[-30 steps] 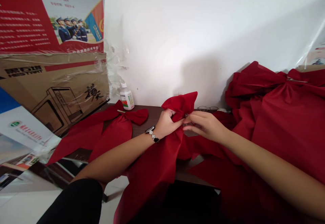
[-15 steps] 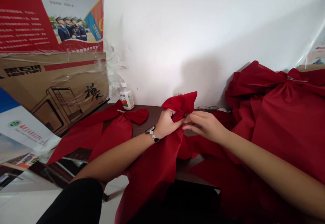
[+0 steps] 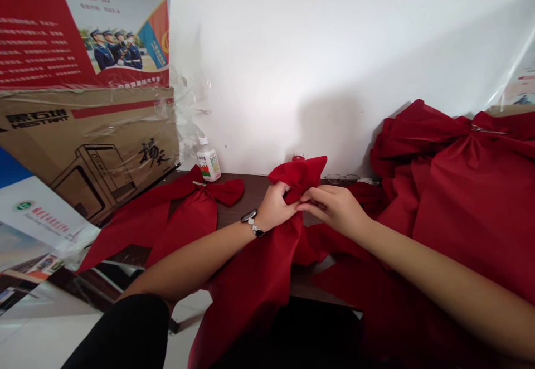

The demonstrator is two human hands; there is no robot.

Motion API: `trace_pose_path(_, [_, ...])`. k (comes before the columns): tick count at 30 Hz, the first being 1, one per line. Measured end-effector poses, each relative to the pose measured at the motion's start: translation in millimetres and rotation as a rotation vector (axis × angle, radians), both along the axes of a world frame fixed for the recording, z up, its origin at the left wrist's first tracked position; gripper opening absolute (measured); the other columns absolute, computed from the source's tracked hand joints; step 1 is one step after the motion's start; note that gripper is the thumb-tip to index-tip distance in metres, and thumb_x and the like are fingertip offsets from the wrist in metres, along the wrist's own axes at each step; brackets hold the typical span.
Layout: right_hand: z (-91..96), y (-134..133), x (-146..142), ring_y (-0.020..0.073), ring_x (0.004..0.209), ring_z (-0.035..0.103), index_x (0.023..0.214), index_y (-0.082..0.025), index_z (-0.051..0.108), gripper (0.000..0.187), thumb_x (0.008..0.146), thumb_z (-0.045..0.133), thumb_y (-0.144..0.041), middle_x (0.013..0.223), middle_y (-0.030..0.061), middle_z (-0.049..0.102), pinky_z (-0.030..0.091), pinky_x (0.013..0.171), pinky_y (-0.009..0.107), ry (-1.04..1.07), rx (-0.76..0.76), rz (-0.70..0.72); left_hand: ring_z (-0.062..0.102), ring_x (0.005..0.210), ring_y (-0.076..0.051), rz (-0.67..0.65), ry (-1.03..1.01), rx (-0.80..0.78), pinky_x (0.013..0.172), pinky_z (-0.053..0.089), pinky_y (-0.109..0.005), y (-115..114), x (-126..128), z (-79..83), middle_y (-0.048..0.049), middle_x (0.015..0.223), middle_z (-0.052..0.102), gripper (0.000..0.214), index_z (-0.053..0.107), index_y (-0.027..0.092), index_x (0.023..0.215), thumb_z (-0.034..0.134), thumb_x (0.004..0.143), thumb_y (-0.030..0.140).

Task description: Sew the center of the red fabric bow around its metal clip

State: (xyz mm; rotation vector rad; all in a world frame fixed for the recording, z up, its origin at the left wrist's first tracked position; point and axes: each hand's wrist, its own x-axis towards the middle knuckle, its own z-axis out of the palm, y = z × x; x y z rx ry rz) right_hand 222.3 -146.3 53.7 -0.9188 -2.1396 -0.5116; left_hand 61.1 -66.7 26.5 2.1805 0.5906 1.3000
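Observation:
A red fabric bow (image 3: 298,176) with long hanging tails is gathered between my two hands in front of the wall. My left hand (image 3: 273,207), with a watch and bracelet at the wrist, is closed round the bow's pinched middle, thumb toward me. From the right, my right hand (image 3: 334,207) pinches at the same gathered spot, its thumb and fingertips pressed together. Whatever small item lies in that pinch is mostly covered by the fingers. The bow's tail (image 3: 259,280) drapes down over the table edge toward my lap.
To the left lies another red bow (image 3: 200,190) with a metal clip at its centre, by a white bottle (image 3: 209,160). Cardboard boxes (image 3: 92,151) stand behind it. Eyeglasses (image 3: 343,179) rest near the wall. A large pile of red bows (image 3: 463,174) fills the right.
My right fingertips have closed in on the bow's middle and shifted slightly left. The small shiny metal piece seen there earlier is now mostly covered. My left hand keeps its hold.

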Motion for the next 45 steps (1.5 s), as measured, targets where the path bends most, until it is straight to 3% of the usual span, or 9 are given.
trace_pose_path(9, [-2.8,-1,3,0.0076,0.046,0.043,0.085,-0.019,0.052,0.028,0.082,0.066,-0.043,0.056,-0.0057,0.048,0.036,0.046,0.019,0.361,-0.143,0.086,0.064,0.095,-0.021,-0.261,-0.098,-0.169,0.087,0.05,-0.033,3,-1,-0.6,-0.0102,0.099,0.068,0.045,0.057,0.015,0.096,0.073,0.07,0.048])
trace_pose_path(15, [12.2,6,12,0.0075,0.045,0.039,0.064,-0.016,0.055,0.028,0.088,0.05,-0.031,0.052,-0.0026,0.048,0.032,0.046,0.021,0.738,-0.317,0.058,0.066,0.084,-0.016,-0.515,-0.141,-0.374,0.079,0.051,-0.029,1,-5,10.1,-0.0089,0.094,0.069,0.033,0.057,0.014,0.096,0.072,0.077,0.035])
trace_pose_path(19, [19.5,8,13,0.0064,0.038,0.039,0.069,-0.014,0.058,0.022,0.083,0.053,-0.03,0.042,-0.0041,0.048,0.031,0.042,0.02,0.738,-0.681,0.072,0.065,0.079,-0.015,-0.553,-0.185,-0.378,0.073,0.051,-0.027,2,-5,11.2,-0.0079,0.092,0.069,0.033,0.056,0.013,0.098,0.072,0.076,0.032])
trace_pose_path(23, [17.9,5,8,0.0043,0.034,0.033,0.07,-0.016,0.052,0.02,0.08,0.058,-0.032,0.043,-0.0055,0.048,0.023,0.037,0.019,0.819,-0.852,0.217,0.064,0.083,-0.015,-0.515,-0.175,-0.364,0.079,0.049,-0.029,4,-5,7.1,-0.0072,0.095,0.068,0.038,0.055,0.014,0.101,0.074,0.074,0.032])
trace_pose_path(26, [14.5,5,8,0.0041,0.036,0.033,0.077,-0.016,0.053,0.017,0.079,0.061,-0.031,0.044,-0.0071,0.046,0.023,0.037,0.018,0.828,-0.89,0.315,0.063,0.086,-0.014,-0.477,-0.195,-0.36,0.083,0.048,-0.029,5,-5,5.3,-0.0062,0.096,0.066,0.046,0.052,0.014,0.104,0.078,0.07,0.032])
trace_pose_path(31, [12.2,11,14,0.0043,0.04,0.037,0.084,-0.015,0.055,0.018,0.074,0.065,-0.027,0.057,-0.0024,0.058,0.025,0.037,0.018,0.809,-0.941,0.468,0.063,0.075,-0.013,-0.581,-0.126,-0.383,0.075,0.05,-0.028,3,-5,8.7,-0.0061,0.089,0.067,0.041,0.052,0.013,0.103,0.074,0.074,0.032])
trace_pose_path(36, [11.9,13,14,0.0044,0.042,0.04,0.09,-0.014,0.058,0.025,0.074,0.07,-0.029,0.061,-0.0012,0.06,0.028,0.038,0.018,0.814,-0.941,0.489,0.062,0.082,-0.013,-0.548,-0.099,-0.341,0.08,0.049,-0.028,2,-6,10.2,-0.0079,0.098,0.067,0.042,0.054,0.014,0.104,0.074,0.074,0.033])
trace_pose_path(41, [9.9,17,17,0.0029,0.039,0.039,0.075,-0.013,0.057,0.015,0.078,0.066,-0.025,0.062,0.0,0.06,0.026,0.037,0.017,0.816,-0.969,0.563,0.063,0.078,-0.014,-0.628,-0.052,-0.395,0.078,0.05,-0.029,2,-7,9.8,-0.0086,0.095,0.067,0.038,0.057,0.012,0.101,0.074,0.074,0.033])
trace_pose_path(45, [9.5,21,27,0.0061,0.041,0.049,0.078,-0.012,0.06,0.006,0.073,0.058,-0.014,0.069,0.0026,0.063,0.029,0.036,0.018,0.815,-1.125,0.699,0.063,0.073,-0.013,-0.702,-0.024,-0.418,0.073,0.05,-0.027,2,-8,11.5,-0.0078,0.089,0.067,0.031,0.061,0.012,0.095,0.073,0.075,0.032])
